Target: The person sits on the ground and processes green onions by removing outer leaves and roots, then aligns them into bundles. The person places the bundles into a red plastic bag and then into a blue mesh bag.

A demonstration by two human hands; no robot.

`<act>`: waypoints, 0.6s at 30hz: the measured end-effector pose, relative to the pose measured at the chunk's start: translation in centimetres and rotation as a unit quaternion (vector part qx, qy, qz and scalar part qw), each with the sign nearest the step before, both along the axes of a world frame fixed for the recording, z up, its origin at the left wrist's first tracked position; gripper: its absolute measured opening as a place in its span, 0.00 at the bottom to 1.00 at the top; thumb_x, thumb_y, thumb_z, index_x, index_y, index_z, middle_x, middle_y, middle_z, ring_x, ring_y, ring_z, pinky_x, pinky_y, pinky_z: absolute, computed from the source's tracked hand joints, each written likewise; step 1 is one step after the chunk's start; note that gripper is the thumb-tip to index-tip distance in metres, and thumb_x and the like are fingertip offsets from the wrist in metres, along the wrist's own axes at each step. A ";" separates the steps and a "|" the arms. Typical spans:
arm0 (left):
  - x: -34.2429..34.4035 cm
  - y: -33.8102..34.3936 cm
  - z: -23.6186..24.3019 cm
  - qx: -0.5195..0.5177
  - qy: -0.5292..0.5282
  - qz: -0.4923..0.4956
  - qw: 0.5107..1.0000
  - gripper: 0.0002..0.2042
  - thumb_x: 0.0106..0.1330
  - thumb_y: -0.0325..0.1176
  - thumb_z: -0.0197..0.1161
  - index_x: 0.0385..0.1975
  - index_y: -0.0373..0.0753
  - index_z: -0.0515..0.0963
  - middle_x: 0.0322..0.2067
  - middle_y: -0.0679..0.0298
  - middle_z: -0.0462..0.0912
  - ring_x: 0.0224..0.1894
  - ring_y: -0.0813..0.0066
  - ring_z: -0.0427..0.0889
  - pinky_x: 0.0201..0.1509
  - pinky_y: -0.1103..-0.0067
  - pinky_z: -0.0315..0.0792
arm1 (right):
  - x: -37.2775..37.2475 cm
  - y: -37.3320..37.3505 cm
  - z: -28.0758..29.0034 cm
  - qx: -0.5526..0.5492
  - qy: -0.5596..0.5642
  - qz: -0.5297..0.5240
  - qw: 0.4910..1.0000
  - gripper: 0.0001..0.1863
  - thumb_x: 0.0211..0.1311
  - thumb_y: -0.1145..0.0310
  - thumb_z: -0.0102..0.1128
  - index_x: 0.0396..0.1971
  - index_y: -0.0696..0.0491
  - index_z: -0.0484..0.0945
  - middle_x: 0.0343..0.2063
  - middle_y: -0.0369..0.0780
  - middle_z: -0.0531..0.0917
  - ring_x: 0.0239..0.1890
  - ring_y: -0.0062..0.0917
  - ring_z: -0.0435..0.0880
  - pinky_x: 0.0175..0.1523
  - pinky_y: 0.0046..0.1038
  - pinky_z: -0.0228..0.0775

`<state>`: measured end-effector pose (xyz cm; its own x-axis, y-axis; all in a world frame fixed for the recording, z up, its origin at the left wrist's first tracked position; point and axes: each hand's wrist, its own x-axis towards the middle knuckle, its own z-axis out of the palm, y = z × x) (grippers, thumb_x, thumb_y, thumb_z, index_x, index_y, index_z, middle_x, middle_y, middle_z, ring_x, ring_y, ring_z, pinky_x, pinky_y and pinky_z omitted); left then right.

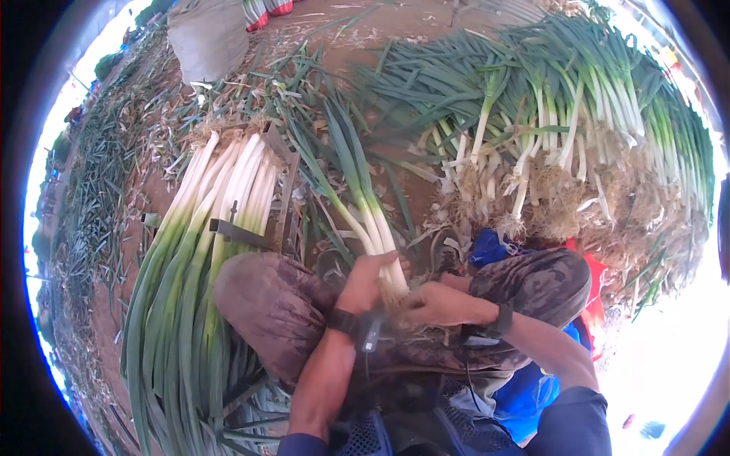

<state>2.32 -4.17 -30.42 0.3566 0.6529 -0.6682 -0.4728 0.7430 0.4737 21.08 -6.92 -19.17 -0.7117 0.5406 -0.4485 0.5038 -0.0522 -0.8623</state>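
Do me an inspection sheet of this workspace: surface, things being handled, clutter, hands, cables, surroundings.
Surface: brown ground, strewn with plant scraps.
Things being handled: a few green onions, leaves pointing away from the person, roots toward the lap.
Clutter: leaf litter thick at far left; pale sack at upper left; blue material at lower right.
Hands: left hand grips the white stems; right hand is at the roots, exact grip unclear.
Cables: one thin dark cable near the lap.
Surroundings: onion bundle at left by a metal frame; large rooted heap at upper right; far right edge washed out.
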 end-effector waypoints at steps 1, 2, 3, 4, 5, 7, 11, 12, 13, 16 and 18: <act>-0.3 0.2 0.0 0.008 -0.006 -0.009 1.000 0.17 0.72 0.33 0.62 0.53 0.25 0.75 0.41 0.51 0.86 0.41 0.61 0.88 0.44 0.67 0.84 | 0.2 -0.4 1.4 -0.098 0.019 0.027 0.995 0.10 0.66 0.63 0.66 0.32 0.55 0.86 0.24 0.38 0.86 0.26 0.22 0.82 0.33 0.30 0.73; -0.6 0.4 0.0 0.026 -0.011 -0.008 1.000 0.16 0.72 0.33 0.62 0.52 0.26 0.75 0.40 0.52 0.86 0.40 0.62 0.88 0.44 0.67 0.83 | 0.5 -0.4 3.0 -0.104 0.063 0.066 0.990 0.10 0.67 0.63 0.67 0.35 0.54 0.87 0.24 0.36 0.85 0.27 0.19 0.81 0.33 0.28 0.73; -0.8 0.6 0.3 0.042 -0.015 -0.008 0.999 0.16 0.72 0.33 0.62 0.51 0.26 0.75 0.39 0.52 0.86 0.40 0.62 0.88 0.43 0.67 0.83 | 1.0 -0.3 4.8 -0.127 0.066 0.111 0.984 0.09 0.68 0.63 0.67 0.38 0.53 0.88 0.24 0.33 0.85 0.28 0.15 0.80 0.34 0.25 0.72; -1.0 0.7 0.7 0.030 0.013 -0.009 0.999 0.16 0.72 0.33 0.62 0.50 0.26 0.76 0.39 0.53 0.86 0.39 0.63 0.88 0.42 0.67 0.83 | 1.7 -0.2 6.5 -0.151 0.097 0.154 0.972 0.09 0.69 0.63 0.68 0.41 0.52 0.88 0.24 0.31 0.84 0.29 0.12 0.79 0.34 0.22 0.72; -1.0 0.5 1.4 0.063 -0.021 -0.003 0.998 0.15 0.72 0.33 0.62 0.49 0.27 0.76 0.38 0.54 0.86 0.38 0.64 0.87 0.42 0.68 0.83 | 3.1 0.7 8.2 -0.107 0.048 0.065 0.991 0.08 0.68 0.65 0.67 0.41 0.52 0.88 0.28 0.32 0.86 0.31 0.15 0.81 0.36 0.23 0.74; -0.8 0.1 3.7 0.064 -0.014 0.004 0.998 0.14 0.72 0.34 0.62 0.48 0.28 0.77 0.36 0.56 0.86 0.37 0.65 0.87 0.41 0.69 0.82 | 4.5 4.3 9.7 0.164 0.046 -0.038 0.985 0.14 0.61 0.66 0.68 0.47 0.50 0.85 0.42 0.37 0.84 0.43 0.26 0.81 0.46 0.29 0.73; -1.4 -2.6 11.4 0.097 -0.028 -0.004 0.995 0.13 0.72 0.35 0.62 0.44 0.29 0.79 0.34 0.58 0.85 0.36 0.67 0.86 0.40 0.72 0.81 | 3.7 9.3 7.7 0.541 -0.204 -0.142 0.803 0.41 0.48 0.60 0.73 0.68 0.47 0.72 0.67 0.46 0.72 0.71 0.43 0.68 0.72 0.43 0.60; -1.8 -3.7 13.4 0.102 -0.039 -0.014 0.994 0.13 0.72 0.35 0.62 0.43 0.29 0.79 0.34 0.57 0.85 0.36 0.67 0.86 0.40 0.72 0.81 | 3.0 9.7 6.6 0.540 -0.175 -0.084 0.819 0.44 0.49 0.59 0.73 0.69 0.47 0.69 0.68 0.46 0.70 0.72 0.43 0.65 0.73 0.43 0.57; -2.1 -4.3 15.1 0.128 -0.082 -0.023 0.988 0.12 0.72 0.35 0.62 0.43 0.29 0.79 0.34 0.57 0.85 0.36 0.67 0.86 0.40 0.72 0.81 | 2.1 9.9 5.6 0.545 -0.129 -0.031 0.828 0.46 0.49 0.58 0.73 0.71 0.47 0.67 0.70 0.45 0.69 0.74 0.42 0.63 0.75 0.44 0.55; -3.3 -5.2 18.5 0.079 -0.019 -0.118 0.990 0.15 0.72 0.37 0.63 0.48 0.30 0.79 0.38 0.57 0.86 0.41 0.67 0.88 0.48 0.73 0.83 | -1.9 7.9 2.3 0.636 -0.013 0.110 0.764 0.37 0.52 0.64 0.68 0.67 0.49 0.72 0.65 0.45 0.75 0.68 0.41 0.71 0.71 0.51 0.58; -3.9 -6.1 19.7 0.045 0.020 -0.160 0.986 0.15 0.74 0.37 0.63 0.50 0.31 0.78 0.41 0.58 0.87 0.46 0.68 0.88 0.53 0.70 0.82 | -3.5 6.7 0.9 0.601 0.101 0.136 0.781 0.35 0.53 0.63 0.67 0.65 0.50 0.74 0.64 0.45 0.77 0.67 0.41 0.73 0.72 0.49 0.59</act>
<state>-1.63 -10.29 -10.74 0.5280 0.5685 -0.6309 -0.2009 0.8054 0.5576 17.62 -0.25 -18.24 -0.8643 0.3001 0.4038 0.2016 0.9420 -0.2684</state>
